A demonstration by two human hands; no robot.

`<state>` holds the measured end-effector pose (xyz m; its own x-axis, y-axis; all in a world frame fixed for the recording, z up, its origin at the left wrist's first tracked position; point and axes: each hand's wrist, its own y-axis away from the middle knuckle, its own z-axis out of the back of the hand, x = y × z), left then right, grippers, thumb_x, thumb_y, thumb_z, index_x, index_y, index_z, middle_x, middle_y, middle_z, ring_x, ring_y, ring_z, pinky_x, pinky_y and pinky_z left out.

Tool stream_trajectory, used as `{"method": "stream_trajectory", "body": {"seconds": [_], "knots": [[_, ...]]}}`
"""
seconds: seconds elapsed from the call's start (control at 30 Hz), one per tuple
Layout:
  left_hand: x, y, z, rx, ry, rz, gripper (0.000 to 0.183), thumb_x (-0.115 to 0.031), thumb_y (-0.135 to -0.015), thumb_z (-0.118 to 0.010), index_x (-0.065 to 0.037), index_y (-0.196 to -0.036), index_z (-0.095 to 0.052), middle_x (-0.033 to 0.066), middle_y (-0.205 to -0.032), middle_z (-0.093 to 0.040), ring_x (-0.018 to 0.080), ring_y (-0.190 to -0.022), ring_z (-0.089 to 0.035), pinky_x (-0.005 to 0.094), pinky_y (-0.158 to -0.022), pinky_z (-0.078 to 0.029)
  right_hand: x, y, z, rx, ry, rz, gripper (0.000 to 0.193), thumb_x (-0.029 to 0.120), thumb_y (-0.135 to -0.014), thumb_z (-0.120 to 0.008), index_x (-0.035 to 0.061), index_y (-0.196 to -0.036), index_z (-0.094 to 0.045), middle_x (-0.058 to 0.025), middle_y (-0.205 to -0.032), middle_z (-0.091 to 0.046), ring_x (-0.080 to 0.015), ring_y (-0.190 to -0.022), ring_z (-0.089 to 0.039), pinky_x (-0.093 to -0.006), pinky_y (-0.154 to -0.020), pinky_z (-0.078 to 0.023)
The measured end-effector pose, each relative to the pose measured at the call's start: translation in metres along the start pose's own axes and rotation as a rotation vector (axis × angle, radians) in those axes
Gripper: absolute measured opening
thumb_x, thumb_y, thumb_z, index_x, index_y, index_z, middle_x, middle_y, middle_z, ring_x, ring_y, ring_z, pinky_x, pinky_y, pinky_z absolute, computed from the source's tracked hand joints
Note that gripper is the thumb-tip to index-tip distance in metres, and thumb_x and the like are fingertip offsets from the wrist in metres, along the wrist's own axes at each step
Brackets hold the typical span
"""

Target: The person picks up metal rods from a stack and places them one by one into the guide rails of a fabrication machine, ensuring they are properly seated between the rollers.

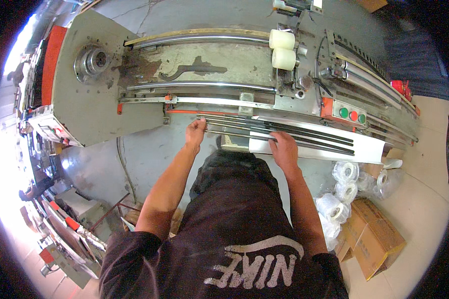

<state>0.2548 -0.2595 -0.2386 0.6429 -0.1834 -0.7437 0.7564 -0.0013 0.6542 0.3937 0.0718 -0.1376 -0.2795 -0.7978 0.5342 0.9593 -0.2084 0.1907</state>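
Observation:
Several long thin dark rods [309,138] lie side by side in front of me, over a white sheet [365,147] at their right. Their left ends are lighter and metallic. My left hand [195,133] is closed at those left ends, with fingers and thumb pinching there. Further right, my right hand [284,149] curls its fingers at the nearest rod. How many rods each hand grips is hard to make out. The rods run along the near side of a long grey machine [199,62].
Two cream rollers [283,50] sit on the machine's carriage, beside a button panel [351,113]. A hook-shaped metal tool [192,71] lies on the machine bed. At the right are plastic-wrapped rolls [333,208] and a cardboard box [376,239].

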Motion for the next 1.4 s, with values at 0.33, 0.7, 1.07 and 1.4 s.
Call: {"method": "stream_trajectory", "body": {"seconds": [0.33, 0.7, 1.07, 1.4], "knots": [[-0.019, 0.079, 0.0, -0.285, -0.24, -0.307, 0.039, -0.038, -0.103, -0.063, -0.001, -0.092, -0.068, 0.0124, -0.086, -0.068, 0.0203, -0.086, -0.063, 0.0349, -0.083, -0.051, -0.007, -0.019, -0.003, 0.096, 0.139, 0.527, 0.029, 0.021, -0.089, -0.073, 0.0083, -0.115, -0.07, -0.0124, -0.108, -0.072, -0.035, -0.105, -0.066, -0.049, -0.095, -0.05], [-0.135, 0.127, -0.034, -0.132, 0.054, -0.308, 0.023, -0.027, -0.109, -0.056, -0.007, -0.103, -0.065, -0.0006, -0.089, -0.067, 0.0077, -0.078, -0.052, 0.0257, -0.073, -0.043, 0.034, -0.048, 0.133, -0.117, 0.065, 0.611, 0.024, 0.014, -0.087, -0.072, 0.0053, -0.109, -0.07, -0.0101, -0.102, -0.07, -0.0303, -0.096, -0.065, -0.0453, -0.09, -0.049], [-0.276, 0.047, -0.137, 0.003, -0.067, -0.456, 0.027, -0.033, -0.107, -0.061, -0.007, -0.111, -0.068, -0.0023, -0.092, -0.07, 0.0054, -0.076, -0.049, 0.0246, -0.069, -0.041, -0.044, -0.198, 0.213, -0.314, 0.215, 0.604, 0.024, 0.015, -0.092, -0.07, 0.0121, -0.115, -0.068, -0.0077, -0.111, -0.071, -0.0301, -0.108, -0.065, -0.0499, -0.102, -0.047], [-0.278, 0.019, -0.151, 0.001, -0.043, -0.358, 0.028, -0.036, -0.106, -0.063, -0.01, -0.113, -0.07, -0.0013, -0.096, -0.072, 0.0073, -0.084, -0.057, 0.0254, -0.076, -0.043, -0.057, -0.213, 0.198, -0.272, 0.182, 0.517, 0.031, 0.014, -0.088, -0.075, 0.0143, -0.118, -0.069, -0.0074, -0.116, -0.069, -0.0328, -0.112, -0.062, -0.0494, -0.106, -0.044]]}}
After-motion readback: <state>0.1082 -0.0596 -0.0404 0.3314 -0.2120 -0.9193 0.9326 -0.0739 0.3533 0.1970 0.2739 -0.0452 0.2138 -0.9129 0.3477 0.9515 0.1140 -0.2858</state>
